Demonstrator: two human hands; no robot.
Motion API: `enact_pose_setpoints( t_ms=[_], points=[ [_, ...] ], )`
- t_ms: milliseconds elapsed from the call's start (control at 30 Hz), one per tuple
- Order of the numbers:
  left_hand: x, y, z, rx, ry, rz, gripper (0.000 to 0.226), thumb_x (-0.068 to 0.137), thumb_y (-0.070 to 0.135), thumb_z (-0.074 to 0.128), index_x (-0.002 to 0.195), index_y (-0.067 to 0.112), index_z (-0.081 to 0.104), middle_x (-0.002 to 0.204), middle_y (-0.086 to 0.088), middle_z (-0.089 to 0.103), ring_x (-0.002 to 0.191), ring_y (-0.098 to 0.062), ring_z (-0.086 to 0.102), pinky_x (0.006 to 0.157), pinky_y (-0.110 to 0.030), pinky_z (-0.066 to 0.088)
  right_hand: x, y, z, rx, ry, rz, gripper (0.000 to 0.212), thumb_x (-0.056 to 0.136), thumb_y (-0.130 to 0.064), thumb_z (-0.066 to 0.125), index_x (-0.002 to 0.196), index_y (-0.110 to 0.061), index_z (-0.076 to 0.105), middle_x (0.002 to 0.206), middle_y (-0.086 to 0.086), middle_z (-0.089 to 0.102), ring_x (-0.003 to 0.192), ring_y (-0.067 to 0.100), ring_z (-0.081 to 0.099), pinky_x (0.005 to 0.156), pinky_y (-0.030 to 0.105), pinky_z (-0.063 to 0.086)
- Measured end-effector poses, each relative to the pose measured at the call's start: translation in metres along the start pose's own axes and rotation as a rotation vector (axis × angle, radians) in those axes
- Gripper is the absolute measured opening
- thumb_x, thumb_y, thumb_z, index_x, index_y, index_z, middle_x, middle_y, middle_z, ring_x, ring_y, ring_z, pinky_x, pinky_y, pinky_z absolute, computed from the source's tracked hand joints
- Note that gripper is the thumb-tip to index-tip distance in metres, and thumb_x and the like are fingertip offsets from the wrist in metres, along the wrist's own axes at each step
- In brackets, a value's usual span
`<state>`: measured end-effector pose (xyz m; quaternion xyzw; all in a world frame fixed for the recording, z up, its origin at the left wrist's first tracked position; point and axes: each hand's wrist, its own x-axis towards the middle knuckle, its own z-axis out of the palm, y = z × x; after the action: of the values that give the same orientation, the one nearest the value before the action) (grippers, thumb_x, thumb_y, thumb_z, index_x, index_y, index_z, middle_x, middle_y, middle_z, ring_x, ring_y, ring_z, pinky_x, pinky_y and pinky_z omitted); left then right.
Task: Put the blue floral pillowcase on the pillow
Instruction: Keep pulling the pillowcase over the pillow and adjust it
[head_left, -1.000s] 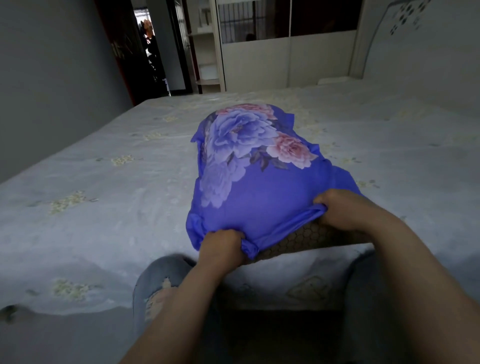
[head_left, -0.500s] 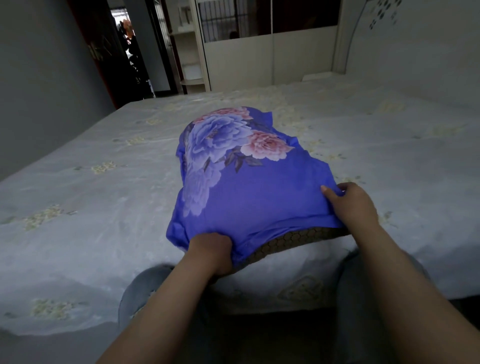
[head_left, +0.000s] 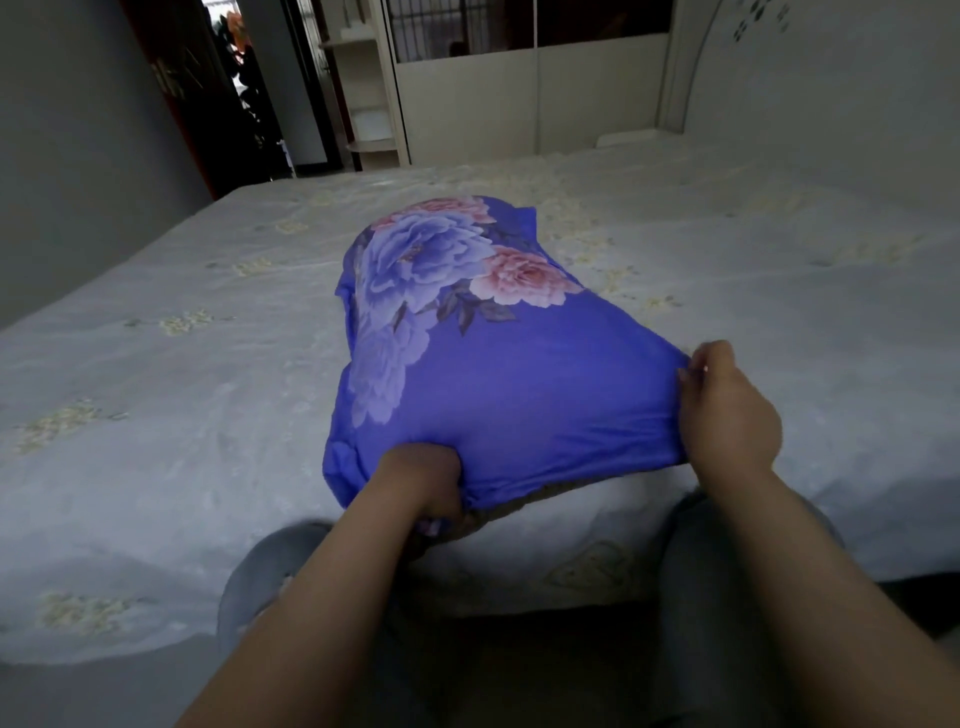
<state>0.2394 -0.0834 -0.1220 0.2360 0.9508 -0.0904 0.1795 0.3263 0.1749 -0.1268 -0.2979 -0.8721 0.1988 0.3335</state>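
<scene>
We are gripping the pillowcase hem, left hand and right hand both clenched on it; the pillow is lying lengthwise away from us.

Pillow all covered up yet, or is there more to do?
Nearly. The pillowcase already covers most of the pillow. The left hand and right hand grip its open end at the near corners. Only a thin dark strip of pillow shows at the near edge, so that needs covering.

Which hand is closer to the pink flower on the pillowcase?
Right. The right hand pinches the edge just below-right of the pink flower; the left hand grips the near-left corner.
</scene>
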Motion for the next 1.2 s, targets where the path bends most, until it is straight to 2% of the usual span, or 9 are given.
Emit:
enact_pose_setpoints(
  t_ms=[233,333,433,567,733,867,1000,1100,1200],
  points=[
    [-0.008,-0.010,0.007,-0.156,0.090,0.051,0.025,0.073,0.044,0.065,0.077,0.020,0.066,0.064,0.006,0.057,0.076,-0.019,0.061,0.072,-0.027,0.047,-0.025,0.022,0.045,-0.320,-0.333,0.067,0.030,0.094,-0.005,0.036,0.123,0.003,0.038,0.125,0.025,0.041,0.089,0.041,0.057,0.065,0.039,0.038],
    [-0.017,-0.021,0.013,-0.179,-0.031,0.014,0.024,0.070,0.041,0.070,0.074,0.017,0.065,0.065,0.003,0.064,0.065,-0.016,0.061,0.066,-0.024,0.047,-0.010,0.009,0.035,-0.289,-0.176,0.057,0.030,0.088,-0.003,0.042,0.116,0.002,0.049,0.124,0.026,0.041,0.106,0.043,0.046,0.085,0.047,0.039],
    [-0.018,-0.025,0.031,-0.104,-0.052,-0.018,0.032,0.071,0.034,0.068,0.097,0.016,0.068,0.101,-0.002,0.069,0.093,-0.021,0.064,0.075,-0.028,0.047,-0.003,-0.025,0.007,0.096,0.141,-0.066,0.034,0.076,0.004,0.047,0.108,-0.003,0.056,0.119,0.022,0.049,0.107,0.041,0.047,0.091,0.045,0.036],
    [-0.014,-0.026,0.050,-0.092,0.047,-0.082,0.038,0.075,0.040,0.065,0.107,0.020,0.065,0.110,-0.001,0.066,0.103,-0.023,0.060,0.084,-0.033,0.046,-0.008,-0.069,0.002,0.286,0.000,-0.208,0.058,0.090,-0.048,0.047,0.132,-0.009,0.042,0.138,0.013,0.043,0.127,0.029,0.040,0.107,0.046,0.032],
    [-0.018,-0.023,0.066,-0.209,0.585,-0.243,0.021,0.081,0.034,0.059,0.093,0.018,0.065,0.098,-0.005,0.069,0.094,-0.029,0.064,0.082,-0.035,0.045,-0.016,-0.029,0.046,0.312,-0.445,0.278,0.126,0.048,-0.093,0.050,0.143,-0.013,0.026,0.147,0.012,0.036,0.131,0.035,0.039,0.108,0.051,0.033],
    [-0.016,-0.024,0.075,-0.503,0.964,-0.228,0.056,0.068,0.017,0.073,0.115,0.015,0.043,0.121,-0.018,0.046,0.077,-0.044,0.061,0.060,-0.039,0.047,-0.009,-0.017,0.043,0.400,-0.491,0.465,0.111,0.067,-0.072,0.062,0.144,-0.004,0.020,0.146,0.018,0.037,0.127,0.039,0.043,0.104,0.046,0.036],
    [-0.006,-0.028,0.073,-0.589,0.904,-0.229,0.116,0.067,0.038,0.079,0.149,0.031,-0.002,0.158,-0.010,-0.009,0.101,-0.046,0.059,0.062,-0.038,0.048,-0.002,-0.021,0.042,0.652,-0.536,0.565,0.083,0.074,-0.051,0.071,0.132,0.002,0.045,0.134,0.019,0.052,0.111,0.032,0.056,0.089,0.036,0.046],
    [0.007,-0.031,0.076,-0.780,0.764,-0.257,0.128,0.062,0.049,0.078,0.148,0.030,-0.015,0.158,-0.014,0.008,0.118,-0.041,0.053,0.081,-0.040,0.048,0.000,-0.026,0.033,1.087,-0.752,0.743,0.051,0.077,-0.031,0.074,0.118,-0.005,0.060,0.110,0.014,0.068,0.090,0.028,0.067,0.070,0.036,0.056],
    [0.028,-0.029,0.064,-1.436,0.782,-0.033,0.094,0.070,0.029,0.065,0.150,0.025,0.015,0.145,-0.007,0.042,0.111,-0.025,0.058,0.092,-0.043,0.050,0.001,-0.044,0.021,1.336,-0.828,0.639,0.030,0.082,-0.011,0.065,0.112,-0.010,0.063,0.095,0.009,0.074,0.082,0.024,0.072,0.068,0.036,0.060]
  ],
)
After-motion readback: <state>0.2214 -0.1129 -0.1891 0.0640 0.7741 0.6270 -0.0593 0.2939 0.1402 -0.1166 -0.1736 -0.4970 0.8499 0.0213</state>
